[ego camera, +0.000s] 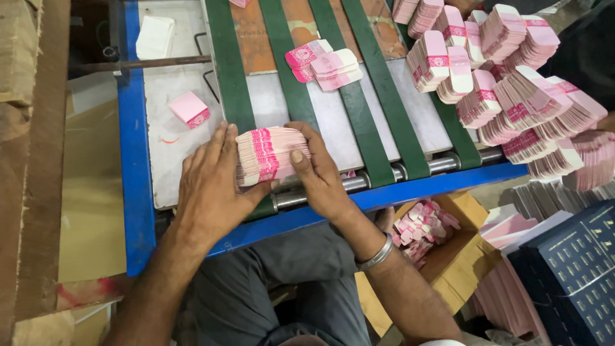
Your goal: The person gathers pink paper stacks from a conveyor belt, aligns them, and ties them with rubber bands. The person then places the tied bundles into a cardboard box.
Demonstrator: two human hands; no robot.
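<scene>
A thick stack of pink and white die-cut cards [269, 154] stands on edge at the near end of a conveyor with green belts [359, 122]. My left hand [208, 186] presses its left side with the thumb under it. My right hand [320, 173] presses its right side, thumb on top. Both hands squeeze the stack together. A metal bangle [377, 254] sits on my right wrist.
Loose pink cards [323, 62] lie further up the belts. One small bundle [190, 108] rests on the grey plate at left. Many banded bundles [512, 77] are heaped at right. A cardboard box [458, 256] with pink scraps and dark blue boxes [576, 269] stand below right.
</scene>
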